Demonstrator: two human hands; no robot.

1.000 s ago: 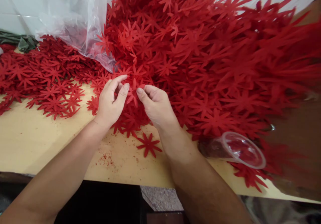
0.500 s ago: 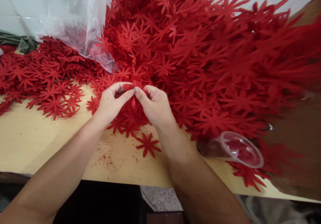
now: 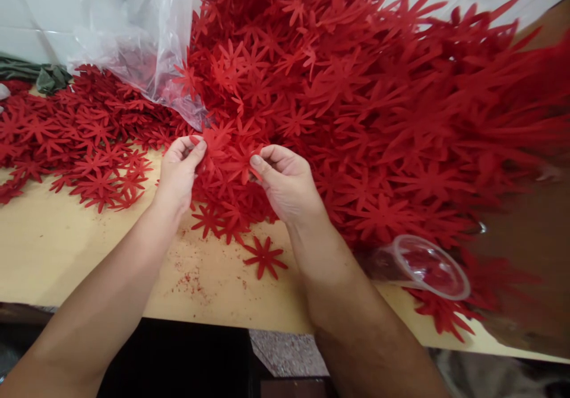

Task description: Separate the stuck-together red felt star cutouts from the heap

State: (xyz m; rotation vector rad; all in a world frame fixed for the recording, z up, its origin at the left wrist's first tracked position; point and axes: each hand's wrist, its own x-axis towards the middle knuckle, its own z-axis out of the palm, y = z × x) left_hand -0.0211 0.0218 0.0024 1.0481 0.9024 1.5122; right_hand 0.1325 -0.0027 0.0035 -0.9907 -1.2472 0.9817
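Observation:
My left hand (image 3: 177, 169) is closed in a pinch, with a bit of a red flower-shaped cutout (image 3: 217, 142) between thumb and forefinger. A short distance to its right, my right hand (image 3: 287, 181) pinches the edge of another red flower cutout (image 3: 241, 159). Where these pieces end is hard to make out, because the red pile (image 3: 347, 89) behind them has the same colour. Below the hands, a single red flower cutout (image 3: 264, 258) with narrow petals lies flat on the pale wooden table (image 3: 111, 255).
A clear plastic cup (image 3: 427, 267) lies on its side at the right. A clear plastic bag (image 3: 133, 35) stands at the back left, near a lower heap of red cutouts (image 3: 93, 130). Red crumbs (image 3: 191, 285) are scattered near the table's front edge. Dark green cloth (image 3: 48, 77) rests far left.
My hands, together half a second ago over a bunched red piece, have moved apart: the left to the left, the right slightly right. Red petals now show spread between them.

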